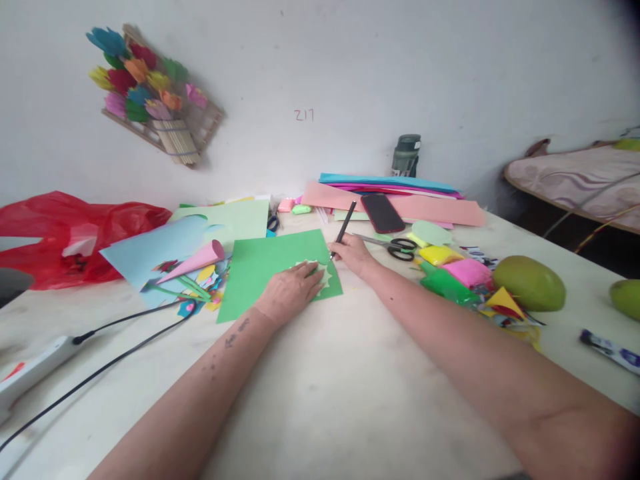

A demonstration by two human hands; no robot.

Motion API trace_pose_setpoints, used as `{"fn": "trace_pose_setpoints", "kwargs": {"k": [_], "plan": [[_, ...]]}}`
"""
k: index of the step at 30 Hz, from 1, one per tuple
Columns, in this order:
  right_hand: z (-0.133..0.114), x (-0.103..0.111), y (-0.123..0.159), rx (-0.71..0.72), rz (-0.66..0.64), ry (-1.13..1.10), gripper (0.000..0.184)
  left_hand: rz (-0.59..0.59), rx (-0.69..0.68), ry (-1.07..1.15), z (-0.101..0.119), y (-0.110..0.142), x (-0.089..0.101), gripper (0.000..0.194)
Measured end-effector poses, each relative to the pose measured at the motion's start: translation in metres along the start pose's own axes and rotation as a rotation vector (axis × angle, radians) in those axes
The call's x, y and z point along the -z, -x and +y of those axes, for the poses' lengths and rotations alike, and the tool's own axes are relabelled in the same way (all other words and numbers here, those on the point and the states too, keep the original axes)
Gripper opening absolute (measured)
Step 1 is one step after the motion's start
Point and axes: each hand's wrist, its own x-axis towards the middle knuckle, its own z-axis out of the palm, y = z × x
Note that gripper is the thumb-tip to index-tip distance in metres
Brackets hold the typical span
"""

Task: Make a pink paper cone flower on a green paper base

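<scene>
A green paper sheet (265, 257) lies on the table. Near its right end rests a pale cutout with a scalloped edge (325, 283), partly covered by my left hand (293, 290), which presses flat on it with fingers stretched out. In my right hand (353, 253) is a slim black pen (346, 223), tilted, its tip down at the right edge of the cutout and green sheet. Just beyond the right hand lie scissors with black handles (401, 249). Whether the pen has left a line, I cannot make out.
Left of the sheet are a pink paper cone (193, 263), small cutouts, blue paper (155, 250), a red bag (115, 230) and a power strip (43, 367) with a cable. Right are a phone (383, 213), colourful packets (467, 273), green fruit (529, 283) and a tube (610, 350). A bottle (405, 157) stands behind.
</scene>
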Motion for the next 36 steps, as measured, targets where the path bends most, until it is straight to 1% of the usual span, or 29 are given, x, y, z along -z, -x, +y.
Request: {"fn": "trace_pose_setpoints", "kwargs": {"k": [5,10,13,17,20,29,36], "plan": [[-0.005,0.006,0.003,-0.036,-0.146,-0.099,0.008,-0.021,0.004,0.006,0.000,0.000,0.001,0.037],[-0.014,0.011,0.008,-0.045,-0.233,-0.064,0.011,-0.020,0.007,0.016,0.001,-0.001,0.000,0.037],[-0.013,0.012,0.008,-0.019,-0.261,-0.012,0.011,-0.009,0.005,0.013,0.000,0.000,0.000,0.037],[-0.008,0.013,0.005,0.002,-0.292,0.035,0.011,0.011,-0.003,0.011,-0.001,0.000,-0.002,0.037],[-0.005,0.013,0.004,0.006,-0.309,0.012,0.011,0.006,0.000,0.007,-0.001,0.000,-0.002,0.037],[-0.009,0.012,0.006,-0.008,-0.322,-0.049,0.011,0.009,-0.002,0.010,-0.001,0.000,-0.002,0.037],[-0.009,0.012,0.008,-0.005,-0.329,-0.028,0.011,0.008,-0.006,0.011,-0.001,0.000,-0.003,0.037]]}}
